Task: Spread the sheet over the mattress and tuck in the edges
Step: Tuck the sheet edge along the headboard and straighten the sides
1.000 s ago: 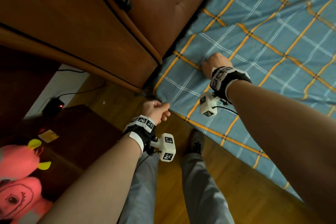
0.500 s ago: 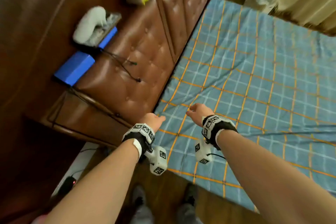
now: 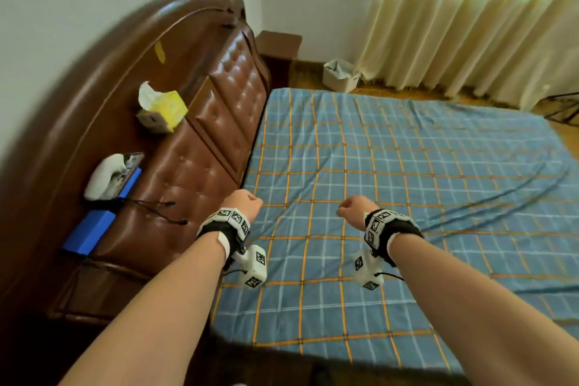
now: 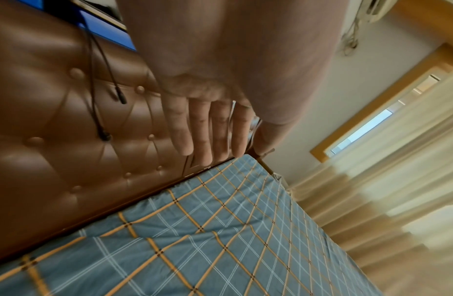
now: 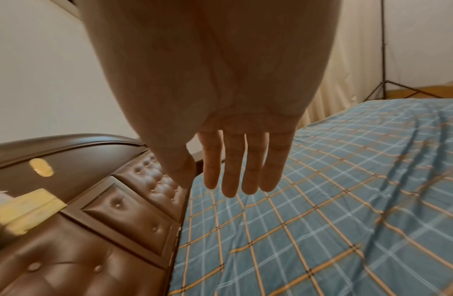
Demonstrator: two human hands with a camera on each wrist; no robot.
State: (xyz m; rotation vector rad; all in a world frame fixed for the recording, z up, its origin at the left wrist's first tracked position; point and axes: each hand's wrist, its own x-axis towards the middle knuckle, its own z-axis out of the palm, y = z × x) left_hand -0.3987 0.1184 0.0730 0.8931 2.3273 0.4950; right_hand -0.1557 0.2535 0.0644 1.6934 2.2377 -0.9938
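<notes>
The blue plaid sheet (image 3: pixel 407 191) with orange lines lies spread across the mattress, with a few long creases toward the right. Its edge runs along the foot of the brown headboard (image 3: pixel 206 135). My left hand (image 3: pixel 246 202) hovers over the sheet's near-left corner beside the headboard, and my right hand (image 3: pixel 354 208) hovers a little to its right. In the left wrist view the left hand's fingers (image 4: pixel 207 130) hang straight above the sheet (image 4: pixel 220 240), holding nothing. The right hand's fingers (image 5: pixel 235 164) are likewise straight and empty over the sheet (image 5: pixel 322 220).
On the headboard ledge sit a yellow tissue box (image 3: pixel 163 110), a white object (image 3: pixel 106 175) on a blue box (image 3: pixel 91 232), and black cables (image 3: pixel 156 210). Beyond the bed are a white bin (image 3: pixel 340 75), a cardboard box (image 3: pixel 279 44) and cream curtains (image 3: pixel 470 25).
Both hands let go of the sheet at the bed's corner and rose above the mattress. The head view swung up from the floor to look across the bed.
</notes>
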